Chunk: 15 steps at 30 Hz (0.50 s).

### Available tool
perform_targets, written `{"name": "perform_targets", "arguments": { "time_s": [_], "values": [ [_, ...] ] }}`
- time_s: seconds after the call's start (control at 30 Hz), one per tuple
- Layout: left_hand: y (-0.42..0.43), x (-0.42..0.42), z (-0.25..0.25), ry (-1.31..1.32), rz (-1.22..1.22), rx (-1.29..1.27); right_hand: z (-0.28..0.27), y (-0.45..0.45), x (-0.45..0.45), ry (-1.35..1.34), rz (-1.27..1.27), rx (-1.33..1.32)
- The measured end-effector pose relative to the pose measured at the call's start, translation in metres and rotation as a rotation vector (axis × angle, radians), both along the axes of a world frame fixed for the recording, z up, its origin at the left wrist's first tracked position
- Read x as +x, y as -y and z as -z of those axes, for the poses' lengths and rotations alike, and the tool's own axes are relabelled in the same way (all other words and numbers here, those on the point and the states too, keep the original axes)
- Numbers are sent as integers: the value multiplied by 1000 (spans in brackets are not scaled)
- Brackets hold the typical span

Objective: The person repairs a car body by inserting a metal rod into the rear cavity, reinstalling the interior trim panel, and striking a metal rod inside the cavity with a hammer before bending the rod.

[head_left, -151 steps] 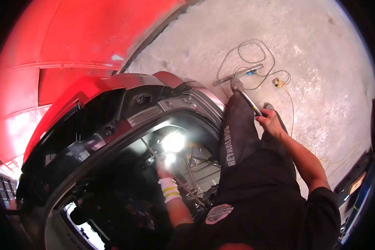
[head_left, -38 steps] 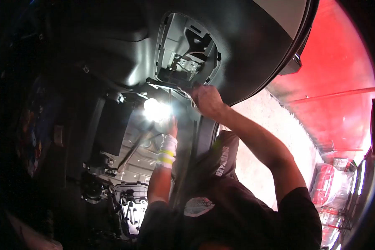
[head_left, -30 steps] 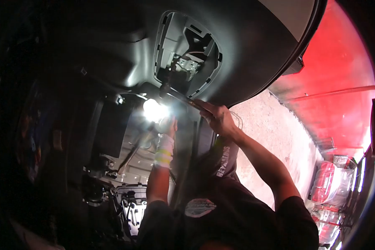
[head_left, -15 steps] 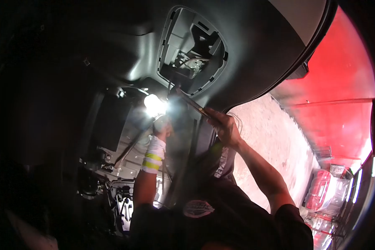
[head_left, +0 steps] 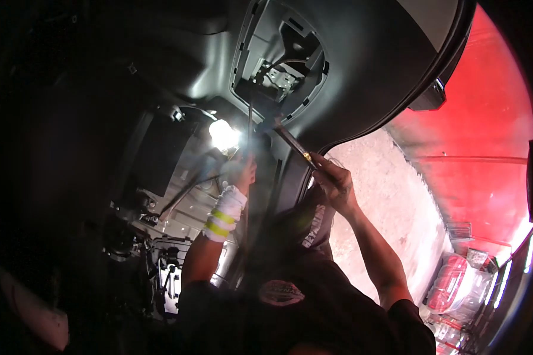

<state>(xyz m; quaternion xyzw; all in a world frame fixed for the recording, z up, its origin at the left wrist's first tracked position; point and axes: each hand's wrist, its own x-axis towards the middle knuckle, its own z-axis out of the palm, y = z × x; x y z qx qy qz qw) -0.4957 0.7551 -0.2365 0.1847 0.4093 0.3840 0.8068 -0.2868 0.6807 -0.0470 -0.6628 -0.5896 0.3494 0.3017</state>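
Note:
My left hand (head_left: 243, 171), below a bright lamp (head_left: 224, 136), has its fingers wrapped round a thin rod (head_left: 250, 121). The rod rises toward the oval opening (head_left: 238, 62) in the dark trim panel; its upper end is hard to make out. A white band (head_left: 225, 210) with yellow stripes covers that wrist. My right hand (head_left: 336, 183) grips the handle of what looks like a hammer (head_left: 293, 142), dark with a gold-coloured ring near the fingers. Its blurred dark head points up and left, close to the rod but apart from it.
Dark vehicle trim (head_left: 367, 71) curves overhead. Inside the oval opening are metal brackets (head_left: 281, 77) and wiring. Mechanical parts (head_left: 169, 266) lie at lower left. Beyond the trim edge are a pale floor (head_left: 385, 195), a red surface (head_left: 479, 118) and a red car (head_left: 450, 284).
The view has shifted slightly. My right hand has moved right with the hammer, whose head is now farther from the rod. My left hand has moved a little up and right.

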Motion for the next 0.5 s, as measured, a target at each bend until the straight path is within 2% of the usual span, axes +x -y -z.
{"name": "perform_targets", "arguments": {
  "time_s": [0.13, 0.23, 0.33, 0.4, 0.5],
  "values": [
    [3, -1, 6, -5, 23, 44, 0, 10, 6, -90, 71, -59],
    [6, 5, -5, -227, 17, 8, -8, 16, 13, -65, 72, -51],
    [-5, -13, 69, 298, 110, -94, -21, 27, 25, -42, 48, -48],
    [-13, -25, 53, 277, 175, -92, -31, 36, 39, -53, 21, -8],
    [-11, -18, -5, -5, 104, -109, -31, 58, 72, -18, -29, 101]
  ]
}}
